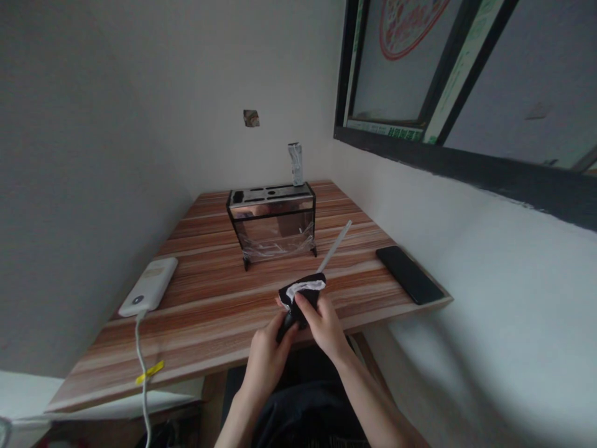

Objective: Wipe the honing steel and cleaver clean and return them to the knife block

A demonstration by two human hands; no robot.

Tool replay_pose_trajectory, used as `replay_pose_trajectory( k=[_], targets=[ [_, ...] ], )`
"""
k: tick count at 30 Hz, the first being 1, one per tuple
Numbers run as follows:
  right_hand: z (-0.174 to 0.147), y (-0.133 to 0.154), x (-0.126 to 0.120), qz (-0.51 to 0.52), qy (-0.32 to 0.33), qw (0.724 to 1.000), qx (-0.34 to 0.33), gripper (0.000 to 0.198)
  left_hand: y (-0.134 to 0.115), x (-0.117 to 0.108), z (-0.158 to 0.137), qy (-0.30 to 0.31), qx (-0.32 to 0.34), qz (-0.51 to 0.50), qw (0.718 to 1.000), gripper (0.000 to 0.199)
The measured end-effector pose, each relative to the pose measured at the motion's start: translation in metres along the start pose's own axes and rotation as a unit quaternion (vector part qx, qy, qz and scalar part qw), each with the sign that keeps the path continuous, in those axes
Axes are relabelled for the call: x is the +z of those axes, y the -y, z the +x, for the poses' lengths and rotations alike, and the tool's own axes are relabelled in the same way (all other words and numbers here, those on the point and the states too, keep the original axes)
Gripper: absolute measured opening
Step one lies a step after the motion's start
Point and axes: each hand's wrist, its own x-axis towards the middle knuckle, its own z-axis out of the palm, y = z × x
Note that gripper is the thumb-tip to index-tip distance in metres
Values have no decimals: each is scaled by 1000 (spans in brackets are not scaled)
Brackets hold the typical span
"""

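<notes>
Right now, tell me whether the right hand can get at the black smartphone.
Probably yes: nothing stands between the right hand and the black smartphone, though it would likely have to let go of the white-edged black cloth first.

The table (209,298) is showing a smooth wood grain with a dull sheen, while the rack (261,196) is pairing a mirror-glossy panel (273,227) with crinkled, clear plastic film (277,250). The cloth (305,287) is looking soft and matt, the rod (334,246) smooth like translucent plastic. The power bank (152,286) is presenting smooth plastic, the phone (410,274) a smooth, glassy face, and the wall (224,81) matt paint.
</notes>
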Motion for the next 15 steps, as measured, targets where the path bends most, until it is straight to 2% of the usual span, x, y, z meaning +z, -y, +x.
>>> replay_pose_trajectory(
  k=[3,7,11,15],
  targets=[
    [-5,10,-3,45,35,998,7,31,-5,-3,-4,65,-15,-141,988,31],
    [-9,18,-10,65,84,994,5,28,-7,-1,-10,156,-107,-297,936,45],
    [-9,20,-14,52,115,992,23,27,-7,5,-14,180,-148,-388,892,46],
    [-8,19,-14,84,147,985,31,27,-7,8,-16,191,-154,-415,876,45]
  ],
)
